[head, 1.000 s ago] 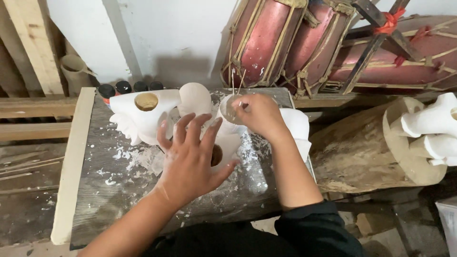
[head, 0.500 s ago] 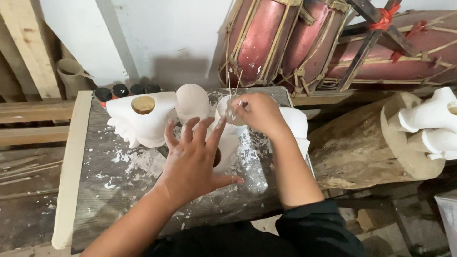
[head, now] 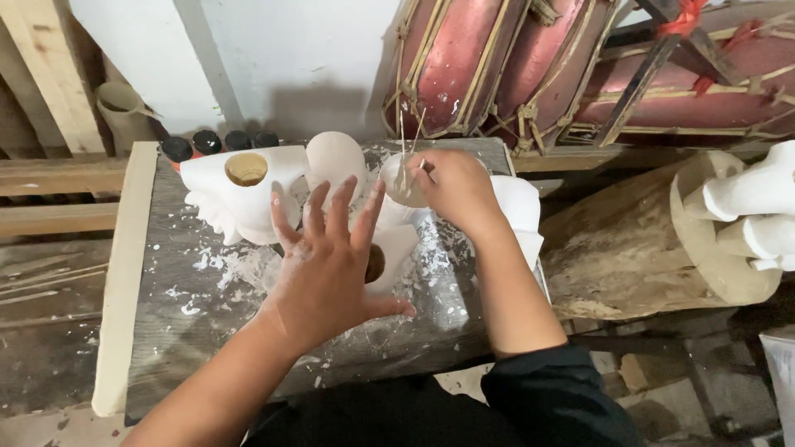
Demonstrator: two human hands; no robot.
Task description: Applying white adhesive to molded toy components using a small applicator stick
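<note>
Here the white carving (head: 389, 240) is lying on the desk (head: 207, 331), near its back edge, and most of it is hiding behind the left hand (head: 331, 265). That hand is hovering flat over it with all fingers spread wide; whether the palm is touching the carving cannot be told. A dark round hole is peeping out beside the thumb.

The right hand (head: 451, 186) is curling shut around a small cup (head: 403, 180) at the desk's far edge, pinching thin sticks (head: 406, 141) that are poking up out of it. Its fingertips are turned away, so the exact grip is hard to make out.

Just left, a second white piece (head: 228, 194) with a tan round socket is sitting beside a white dome (head: 335, 157). White flakes are littering the grey desk. Black caps (head: 207, 142) are lining up behind it, their bottles hidden.

Red drums (head: 497, 66) are leaning against the wall, cut off at the top. At right, white pieces (head: 758, 211) are resting on a log (head: 629, 248), partly out of frame.
</note>
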